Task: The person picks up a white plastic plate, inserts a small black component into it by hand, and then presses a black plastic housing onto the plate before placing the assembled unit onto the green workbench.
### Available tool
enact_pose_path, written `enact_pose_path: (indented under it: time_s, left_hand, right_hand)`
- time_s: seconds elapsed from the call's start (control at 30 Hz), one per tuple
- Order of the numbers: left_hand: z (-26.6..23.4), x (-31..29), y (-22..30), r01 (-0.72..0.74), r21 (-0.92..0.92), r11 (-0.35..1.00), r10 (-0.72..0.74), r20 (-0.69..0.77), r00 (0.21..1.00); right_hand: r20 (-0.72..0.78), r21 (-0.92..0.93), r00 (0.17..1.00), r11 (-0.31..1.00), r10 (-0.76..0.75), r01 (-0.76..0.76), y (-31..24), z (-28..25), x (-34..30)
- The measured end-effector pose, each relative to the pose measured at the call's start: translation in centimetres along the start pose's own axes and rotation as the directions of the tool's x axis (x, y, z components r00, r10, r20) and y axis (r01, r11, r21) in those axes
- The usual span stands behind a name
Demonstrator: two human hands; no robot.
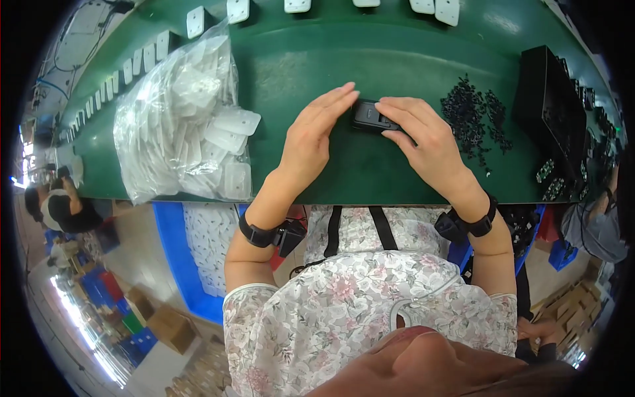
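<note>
A small black rectangular plastic case (368, 115) lies on the green table in front of me. My right hand (423, 131) is closed over its right end, fingertips on its upper face and thumb along the near side. At the case's left end is my left hand (313, 131), its fingers stretched out and close together, the tips beside the case's far left corner. Whether they touch it I cannot tell. Right of my right hand lies a loose pile of small black parts (465, 112). My palms hide some of the table around the case.
A clear plastic bag (178, 126) of white flat pieces spills open at the left. White pieces (163, 45) line the table's far and left edges. A black box (550, 99) stands at the right. Below the near edge sits a blue bin (173, 255). Other people are at both sides.
</note>
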State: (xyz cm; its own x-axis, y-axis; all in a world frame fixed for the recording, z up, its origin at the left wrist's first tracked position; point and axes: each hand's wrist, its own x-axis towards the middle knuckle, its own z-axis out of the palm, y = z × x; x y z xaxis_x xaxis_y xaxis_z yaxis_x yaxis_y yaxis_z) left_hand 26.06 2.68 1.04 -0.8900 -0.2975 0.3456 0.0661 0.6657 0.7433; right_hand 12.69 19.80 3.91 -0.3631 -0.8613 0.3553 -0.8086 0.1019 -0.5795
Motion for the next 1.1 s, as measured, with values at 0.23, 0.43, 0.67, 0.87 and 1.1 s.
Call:
enact_pose_path:
  time_s: [0.23, 0.43, 0.67, 0.87, 1.1]
  left_hand:
    - [0.3, -0.1, -1.0, -0.137, 0.163, 0.977, 0.124, 0.083, 0.989]
    - [0.3, -0.7, -0.8, -0.148, 0.262, 0.954, 0.117, 0.129, 0.985]
    - [0.1, -0.3, -0.2, -0.218, 0.37, 0.903, 0.157, 0.189, 0.969]
    - [2.1, 0.9, 0.7, -0.152, 0.467, 0.871, 0.143, 0.055, 0.988]
    - [1.4, 2.7, 2.1, 0.275, -0.105, 0.956, -0.273, 0.026, 0.962]
  right_hand:
    - [0.07, -0.019, 0.998, 1.0, -0.003, 0.005, 0.3, 0.2, 0.7]
    - [0.099, -0.044, 0.995, 0.999, -0.025, 0.03, 0.4, 0.4, 0.7]
    - [0.097, -0.059, 0.995, 0.998, 0.004, 0.002, 0.7, 0.2, 0.8]
    - [0.268, 0.297, 0.952, 0.928, 0.146, -0.226, 3.3, -1.8, 3.1]
    - [0.1, 0.459, 0.971, 0.856, 0.216, -0.238, 2.2, -1.8, 2.6]
